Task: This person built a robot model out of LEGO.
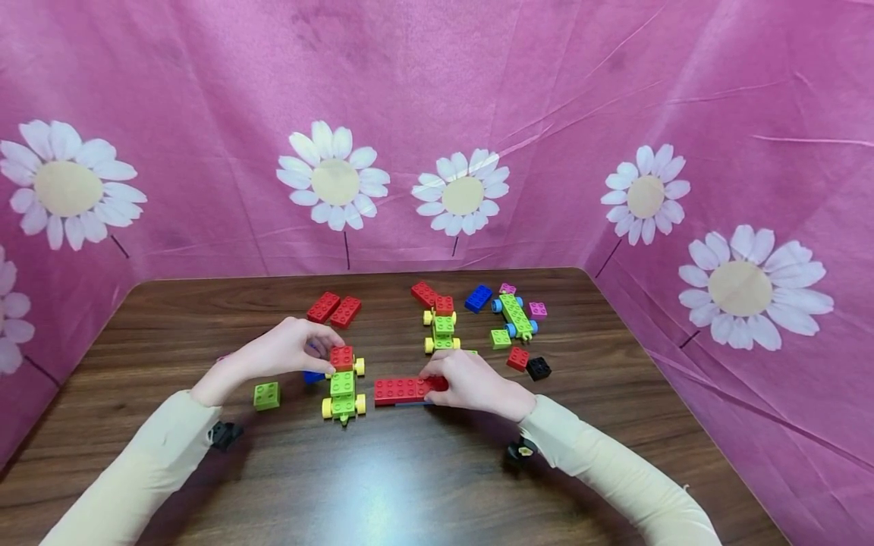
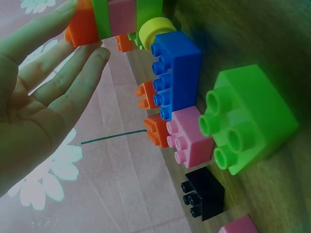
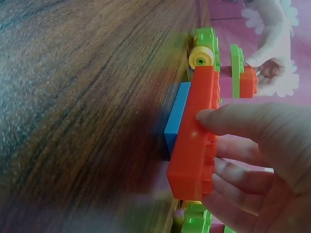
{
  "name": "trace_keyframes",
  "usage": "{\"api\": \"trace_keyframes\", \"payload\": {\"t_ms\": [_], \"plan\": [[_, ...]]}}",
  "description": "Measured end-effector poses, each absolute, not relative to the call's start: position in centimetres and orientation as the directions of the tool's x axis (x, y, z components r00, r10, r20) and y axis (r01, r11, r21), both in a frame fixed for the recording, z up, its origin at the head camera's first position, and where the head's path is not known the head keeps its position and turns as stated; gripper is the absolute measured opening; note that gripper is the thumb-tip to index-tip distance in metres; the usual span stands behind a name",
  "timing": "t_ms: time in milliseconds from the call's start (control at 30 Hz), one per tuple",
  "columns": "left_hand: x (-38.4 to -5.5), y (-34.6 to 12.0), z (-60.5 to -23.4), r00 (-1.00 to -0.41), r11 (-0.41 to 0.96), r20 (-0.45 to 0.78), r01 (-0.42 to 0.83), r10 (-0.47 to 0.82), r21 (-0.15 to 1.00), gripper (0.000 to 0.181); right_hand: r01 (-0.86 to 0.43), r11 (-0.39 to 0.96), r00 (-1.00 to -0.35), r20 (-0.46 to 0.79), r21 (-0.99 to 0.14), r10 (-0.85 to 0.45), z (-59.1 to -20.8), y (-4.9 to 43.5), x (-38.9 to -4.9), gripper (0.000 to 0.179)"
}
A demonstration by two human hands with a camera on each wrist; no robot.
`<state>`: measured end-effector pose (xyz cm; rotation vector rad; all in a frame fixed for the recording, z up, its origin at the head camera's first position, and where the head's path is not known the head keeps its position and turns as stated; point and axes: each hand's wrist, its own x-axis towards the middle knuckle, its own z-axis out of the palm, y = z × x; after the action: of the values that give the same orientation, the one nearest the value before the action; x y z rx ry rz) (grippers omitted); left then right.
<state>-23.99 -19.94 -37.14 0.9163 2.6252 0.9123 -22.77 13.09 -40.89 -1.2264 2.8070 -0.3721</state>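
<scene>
My left hand (image 1: pixel 293 349) holds the red brick (image 1: pixel 342 357) topping a toy car (image 1: pixel 344 406) with a green base and yellow wheels. In the left wrist view a pink brick (image 2: pixel 121 18) sits between green pieces below that red brick. Just right of the car, my right hand (image 1: pixel 467 379) grips a long red brick (image 1: pixel 399 390) by its right end, thumb on the near side and fingers behind. Under the long brick is a blue piece (image 3: pixel 177 114), visible in the right wrist view. A blue brick (image 2: pixel 180 73) lies beyond the left hand, partly hidden in the head view.
Left of the car lies a green brick (image 1: pixel 267 395). Two red bricks (image 1: pixel 334 309) are at the back. Behind the right hand stands another yellow-wheeled car (image 1: pixel 443 326). Farther right are a blue-wheeled green car (image 1: pixel 515 315), a blue brick (image 1: pixel 479 298) and a black brick (image 1: pixel 539 368).
</scene>
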Motion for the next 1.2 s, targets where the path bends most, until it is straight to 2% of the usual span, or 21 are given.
{"api": "trace_keyframes", "payload": {"t_ms": [600, 1200], "plan": [[-23.5, -20.0, -37.4, -0.808, 0.63, -0.023, 0.44, 0.589, 0.64, 0.033, -0.732, 0.637, -0.669, 0.082, -0.243, -0.738, -41.6, 13.4, -23.0, 0.03], [-23.6, -19.7, -37.9, -0.8, 0.608, -0.004, 0.454, 0.601, 0.651, 0.033, -0.726, 0.644, -0.684, 0.148, -0.242, -0.714, -40.8, 14.2, -23.4, 0.029]]}}
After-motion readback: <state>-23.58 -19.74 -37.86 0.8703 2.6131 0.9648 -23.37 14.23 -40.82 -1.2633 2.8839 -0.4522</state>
